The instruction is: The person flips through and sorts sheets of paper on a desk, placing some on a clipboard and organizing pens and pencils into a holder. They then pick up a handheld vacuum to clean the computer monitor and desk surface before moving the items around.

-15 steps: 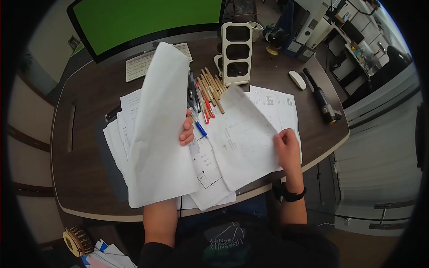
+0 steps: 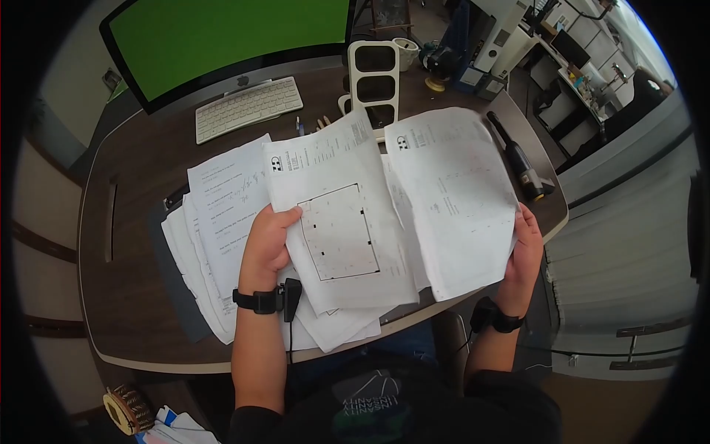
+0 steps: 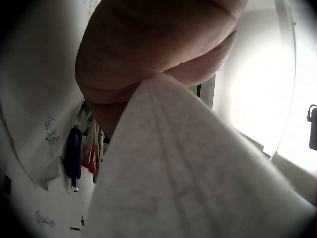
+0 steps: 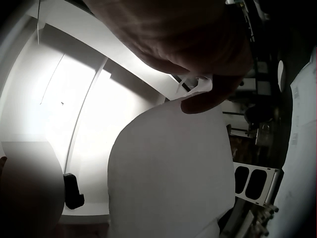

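A sheet with a floor-plan outline [image 2: 340, 237] is pinched at its left edge by my left hand [image 2: 270, 237], thumb on top. My right hand [image 2: 525, 240] grips the right edge of another printed sheet [image 2: 458, 200], which tilts beside the first. Both sheets are raised over loose papers. The left wrist view has my left hand [image 3: 153, 49] pinching a paper corner [image 3: 163, 148], with a blue pen [image 3: 73, 153] beyond. In the right wrist view, my right hand [image 4: 198, 54] holds the curved sheet [image 4: 168, 163] by its edge.
A stack of papers [image 2: 222, 214] lies at the left. Behind are a white keyboard [image 2: 248, 107], a monitor [image 2: 229, 44] and a white stand with three openings [image 2: 375, 89]. A black tool [image 2: 521, 159] lies at the right. Pens are mostly hidden behind the sheets.
The sheet in my left hand has swung down from upright, and its printed side now shows. The right sheet has lifted and turned, with my right hand moving right. The pens are now mostly covered.
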{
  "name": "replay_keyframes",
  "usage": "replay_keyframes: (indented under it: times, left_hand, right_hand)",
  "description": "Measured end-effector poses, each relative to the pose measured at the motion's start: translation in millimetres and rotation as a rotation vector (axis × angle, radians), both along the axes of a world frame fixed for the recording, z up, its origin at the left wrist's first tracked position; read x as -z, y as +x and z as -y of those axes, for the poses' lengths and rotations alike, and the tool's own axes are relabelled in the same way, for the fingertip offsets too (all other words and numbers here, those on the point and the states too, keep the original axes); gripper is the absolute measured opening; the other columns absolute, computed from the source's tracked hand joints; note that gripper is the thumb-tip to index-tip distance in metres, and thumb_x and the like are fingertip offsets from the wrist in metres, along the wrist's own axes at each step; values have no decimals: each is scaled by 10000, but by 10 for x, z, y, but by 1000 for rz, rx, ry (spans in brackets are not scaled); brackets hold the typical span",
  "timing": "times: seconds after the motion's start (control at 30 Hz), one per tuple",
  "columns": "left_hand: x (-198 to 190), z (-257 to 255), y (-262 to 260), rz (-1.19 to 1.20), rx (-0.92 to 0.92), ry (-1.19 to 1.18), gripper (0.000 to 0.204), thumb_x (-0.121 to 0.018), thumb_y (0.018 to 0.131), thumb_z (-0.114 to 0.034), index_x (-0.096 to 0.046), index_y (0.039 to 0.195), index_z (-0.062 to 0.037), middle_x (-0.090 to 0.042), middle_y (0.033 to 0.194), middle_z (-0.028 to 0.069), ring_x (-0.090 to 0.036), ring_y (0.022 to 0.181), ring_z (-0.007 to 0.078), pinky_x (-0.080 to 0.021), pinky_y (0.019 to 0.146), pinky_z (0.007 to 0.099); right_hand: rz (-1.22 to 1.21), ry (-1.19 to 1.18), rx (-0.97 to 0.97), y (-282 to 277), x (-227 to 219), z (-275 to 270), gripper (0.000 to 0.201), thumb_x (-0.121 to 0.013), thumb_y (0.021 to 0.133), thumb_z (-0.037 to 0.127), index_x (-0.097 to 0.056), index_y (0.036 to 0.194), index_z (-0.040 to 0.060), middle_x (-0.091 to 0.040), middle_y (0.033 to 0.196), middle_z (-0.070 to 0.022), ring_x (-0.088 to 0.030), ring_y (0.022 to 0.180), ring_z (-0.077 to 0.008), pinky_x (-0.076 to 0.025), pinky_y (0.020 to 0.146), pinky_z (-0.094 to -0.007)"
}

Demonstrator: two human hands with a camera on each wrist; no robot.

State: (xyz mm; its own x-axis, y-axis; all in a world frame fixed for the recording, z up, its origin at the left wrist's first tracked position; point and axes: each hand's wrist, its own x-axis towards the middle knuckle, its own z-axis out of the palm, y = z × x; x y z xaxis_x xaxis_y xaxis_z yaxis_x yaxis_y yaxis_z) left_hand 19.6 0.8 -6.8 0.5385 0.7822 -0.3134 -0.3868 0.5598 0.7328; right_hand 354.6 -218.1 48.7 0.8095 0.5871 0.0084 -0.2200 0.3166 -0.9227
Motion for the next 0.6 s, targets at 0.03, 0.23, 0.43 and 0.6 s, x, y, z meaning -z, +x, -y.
replay_keyframes:
  times: [0.03,0.23,0.43,0.6]
  left_hand:
    - [-2,4,4,-12,3,-1,439,-499,962,7,-420,1372,141,-566,1318,271,-639,1142,349,-548,969,434]
    - [34,24,40,-11,52,31,442,-497,984,-18,-415,1388,139,-562,1338,266,-630,1167,339,-539,983,422]
    - [19,97,123,46,107,66,515,-518,1050,-249,-405,1432,78,-559,1373,202,-609,1200,279,-529,995,386]
    - [37,124,139,77,124,159,690,-524,1029,-467,-386,1455,58,-548,1390,185,-591,1230,257,-531,994,377]
  right_hand:
    - [-51,29,0,-17,-27,3,216,-546,1015,73,-558,1193,-49,-676,1087,-145,-686,952,-188,-596,849,-334]
    - [-115,-15,-174,-72,149,-52,260,-527,1019,64,-541,1235,-81,-675,1139,-181,-699,981,-221,-604,866,-354]
    - [180,-305,-127,-676,317,-273,252,-536,1000,54,-590,1210,-74,-684,990,-79,-616,844,-90,-500,791,-236]
    - [416,-464,-152,-961,386,-327,250,-526,1005,57,-594,1213,-64,-669,922,-46,-580,805,-62,-478,739,-222]
